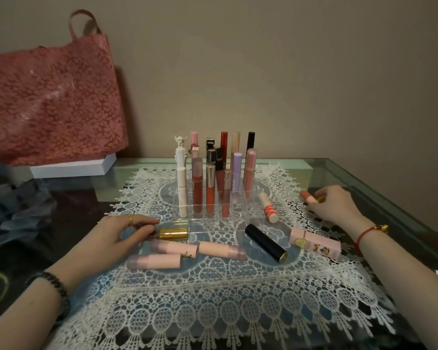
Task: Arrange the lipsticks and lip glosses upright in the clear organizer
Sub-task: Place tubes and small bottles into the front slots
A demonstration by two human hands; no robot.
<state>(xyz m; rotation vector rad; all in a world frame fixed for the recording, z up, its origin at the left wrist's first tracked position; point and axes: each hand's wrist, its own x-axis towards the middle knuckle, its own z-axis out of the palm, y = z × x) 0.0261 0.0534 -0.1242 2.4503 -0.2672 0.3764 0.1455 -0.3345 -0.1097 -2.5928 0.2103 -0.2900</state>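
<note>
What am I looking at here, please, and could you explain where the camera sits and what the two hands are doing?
There is no machine: a person works with bare hands, and the single picture comes from a camera worn on their head, looking down. On a lace mat over a glass table stands a clear organizer, which holds upright lip glosses and lipsticks. Lying flat are three pink tubes, a black lipstick, a pink boxed tube and a white-and-orange tube. The left hand pinches the end of a gold lipstick; the right hand grips a coral tube. A red bag stands behind.
</note>
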